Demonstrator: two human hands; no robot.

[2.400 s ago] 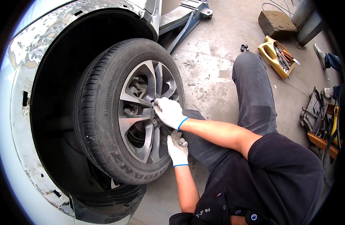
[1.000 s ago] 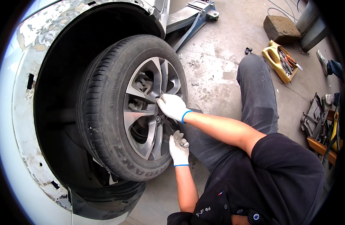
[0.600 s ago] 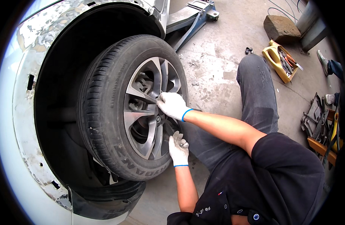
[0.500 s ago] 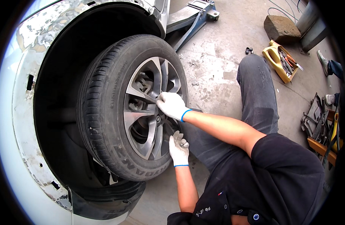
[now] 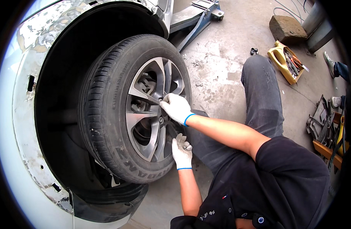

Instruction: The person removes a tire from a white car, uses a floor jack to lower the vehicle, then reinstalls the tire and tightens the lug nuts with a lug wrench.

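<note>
Since the earliest frame the right hand (image 5: 177, 108) has crept slightly up the alloy wheel (image 5: 149, 108), while the left hand (image 5: 182, 151) has barely shifted. Gloved in white, the right hand's fingers pinch closed on something at the wheel's hub, probably a lug nut, though it is too small to tell. Just below that grip, the left hand rests half-curled against the lower spokes, with small dark pieces in its palm. Around both hands runs the black tyre (image 5: 106, 110); well beyond them lies a yellow tool tray (image 5: 286, 63).
</note>
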